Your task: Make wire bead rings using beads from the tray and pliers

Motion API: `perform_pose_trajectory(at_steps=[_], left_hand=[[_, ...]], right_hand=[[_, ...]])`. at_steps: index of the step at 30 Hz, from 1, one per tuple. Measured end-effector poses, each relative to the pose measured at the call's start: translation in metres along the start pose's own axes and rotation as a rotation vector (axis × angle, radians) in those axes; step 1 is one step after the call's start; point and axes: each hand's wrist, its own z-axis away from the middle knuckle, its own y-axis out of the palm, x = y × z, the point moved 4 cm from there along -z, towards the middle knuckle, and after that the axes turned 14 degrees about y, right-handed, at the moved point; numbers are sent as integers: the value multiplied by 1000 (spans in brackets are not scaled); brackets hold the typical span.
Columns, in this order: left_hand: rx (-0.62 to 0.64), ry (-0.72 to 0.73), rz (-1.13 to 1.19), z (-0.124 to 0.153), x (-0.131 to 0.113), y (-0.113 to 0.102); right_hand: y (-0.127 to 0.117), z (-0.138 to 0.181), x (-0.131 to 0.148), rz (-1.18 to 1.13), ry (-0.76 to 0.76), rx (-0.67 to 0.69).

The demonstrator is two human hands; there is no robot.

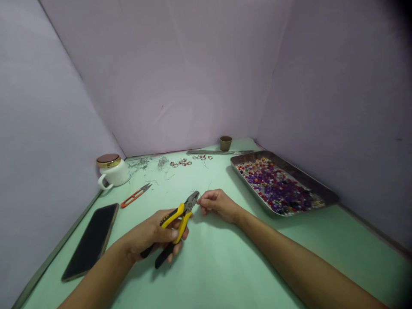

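My left hand (pixel 164 231) is wrapped round the yellow and black handles of a pair of combination pliers (pixel 182 219). The pliers' grey jaws point up and to the right, close to the fingertips of my right hand (pixel 216 204). My right thumb and forefinger are pinched together beside the jaws. A thin wire (pixel 198 197) seems to run between the jaws and those fingertips, but it is too fine to follow fully. Both hands are over the middle of the pale green tabletop (pixel 206 257).
On the left are a black phone (pixel 92 240), orange thread snips (pixel 135 196) and a white lidded mug (pixel 114 171). Wire scraps (pixel 140 163), beaded pieces (pixel 183 163), straight wires (pixel 206 152) and a small brown cup (pixel 225 143) lie behind. A metal tray (pixel 257 199) of beads stands right.
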Motion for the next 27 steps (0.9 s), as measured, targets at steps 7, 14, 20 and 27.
perform_pose_trajectory(at_steps=[7,14,20,27], left_hand=[[-162,57,-648,-5,-3,-11],[-281,-155,-1430,-6,5,-14],[-295,-229,-1572,-8,13,-15],[-227,78,-918,-11,2,-15]], right_hand=[[-2,0,4,76,-103,-92],[4,11,19,566,-531,-458],[11,17,20,964,-674,-644],[15,20,20,1199,-566,-756]])
